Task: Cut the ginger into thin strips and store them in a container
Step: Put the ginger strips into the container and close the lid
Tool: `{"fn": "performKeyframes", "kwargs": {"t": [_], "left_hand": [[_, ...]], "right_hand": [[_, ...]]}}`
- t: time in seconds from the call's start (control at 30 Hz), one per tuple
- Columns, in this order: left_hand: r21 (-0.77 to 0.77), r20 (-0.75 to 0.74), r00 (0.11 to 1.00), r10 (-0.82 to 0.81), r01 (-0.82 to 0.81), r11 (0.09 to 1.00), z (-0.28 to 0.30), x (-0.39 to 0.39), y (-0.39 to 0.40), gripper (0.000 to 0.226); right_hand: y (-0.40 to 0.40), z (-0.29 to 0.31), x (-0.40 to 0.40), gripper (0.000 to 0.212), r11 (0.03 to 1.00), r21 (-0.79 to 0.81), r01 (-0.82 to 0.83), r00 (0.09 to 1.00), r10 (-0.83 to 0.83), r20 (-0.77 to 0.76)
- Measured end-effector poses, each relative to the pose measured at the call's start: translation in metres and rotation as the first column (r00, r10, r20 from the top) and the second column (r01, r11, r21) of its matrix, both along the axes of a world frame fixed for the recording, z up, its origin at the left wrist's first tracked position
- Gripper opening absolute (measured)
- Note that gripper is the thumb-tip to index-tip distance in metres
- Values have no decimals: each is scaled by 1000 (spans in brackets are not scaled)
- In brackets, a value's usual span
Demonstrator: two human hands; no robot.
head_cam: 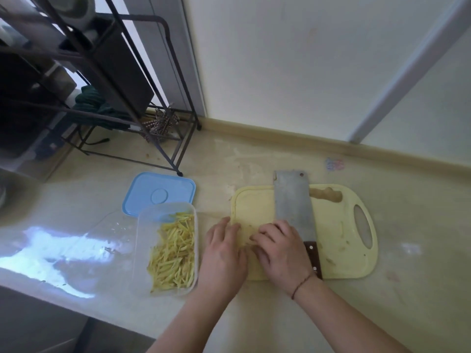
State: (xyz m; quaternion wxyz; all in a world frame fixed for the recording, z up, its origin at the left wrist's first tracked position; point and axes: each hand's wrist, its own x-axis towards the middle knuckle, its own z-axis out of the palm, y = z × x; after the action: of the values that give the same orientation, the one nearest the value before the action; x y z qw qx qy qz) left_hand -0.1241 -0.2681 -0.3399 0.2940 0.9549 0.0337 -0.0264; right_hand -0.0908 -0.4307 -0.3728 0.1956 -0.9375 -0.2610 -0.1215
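Currently both hands work on the near left part of the pale yellow cutting board [336, 240], which lies flat on the beige counter [420, 289]. The left hand [224, 253] rests palm down at the board's left edge, fingers loosely curled toward a small remnant of ginger strips [246, 238] lying between the two hands. The right hand [280, 248] is also palm down, fingers bent with the tips at the same strips; whether either hand actually pinches any strips cannot be told. A cleaver [294, 200] lies flat on the board just beside the right hand, blade pointing away, its dark handle [313, 256] partly under the wrist. The clear plastic container [142, 250] stands left of the board, holding a heap of cut ginger [175, 256]. Its blue lid [158, 192] lies flat behind it, partly beneath the container's far end
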Motion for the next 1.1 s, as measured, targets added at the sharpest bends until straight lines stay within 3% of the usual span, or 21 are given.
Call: {"fn": "performKeyframes", "kwargs": {"t": [0.07,0.17,0.27,0.33,0.43,0.53,0.67,0.8,1.0,1.1], "left_hand": [[31,-11,1000,17,-16,999,-3,3,0,48],[84,-57,998,6,-1,997,-4,5,-3,56],[159,-170,984,-50,77,984,4,7,-14,74],[262,-245,965,-94,160,952,7,8,-22,86],[311,-300,947,-116,212,927,13,12,-30,93],[331,-335,933,-129,245,911,13,15,-33,94],[350,-363,922,-132,266,898,15,17,-35,90],[354,-387,908,-161,308,883,19,19,-39,84],[340,-380,907,-182,320,885,16,14,-49,79],[296,-326,928,-180,282,913,17,11,-55,71]], "right_hand": [[-18,8,-2,26,995,53,82,997,-82,-9],[-46,20,-11,27,929,-7,371,927,-371,-55],[-59,23,-22,55,836,-186,517,820,-545,-172],[-62,23,-28,66,810,-290,510,792,-574,-210],[-64,21,-30,66,810,-337,480,784,-568,-249],[-63,19,-31,66,852,-298,430,828,-504,-246],[-79,28,-21,65,890,-104,445,781,-442,-440],[-110,33,-24,64,890,-98,445,808,-446,-385],[-177,49,-29,56,702,-151,696,572,-670,-474],[-198,50,-29,50,649,-162,743,512,-708,-487]]}}
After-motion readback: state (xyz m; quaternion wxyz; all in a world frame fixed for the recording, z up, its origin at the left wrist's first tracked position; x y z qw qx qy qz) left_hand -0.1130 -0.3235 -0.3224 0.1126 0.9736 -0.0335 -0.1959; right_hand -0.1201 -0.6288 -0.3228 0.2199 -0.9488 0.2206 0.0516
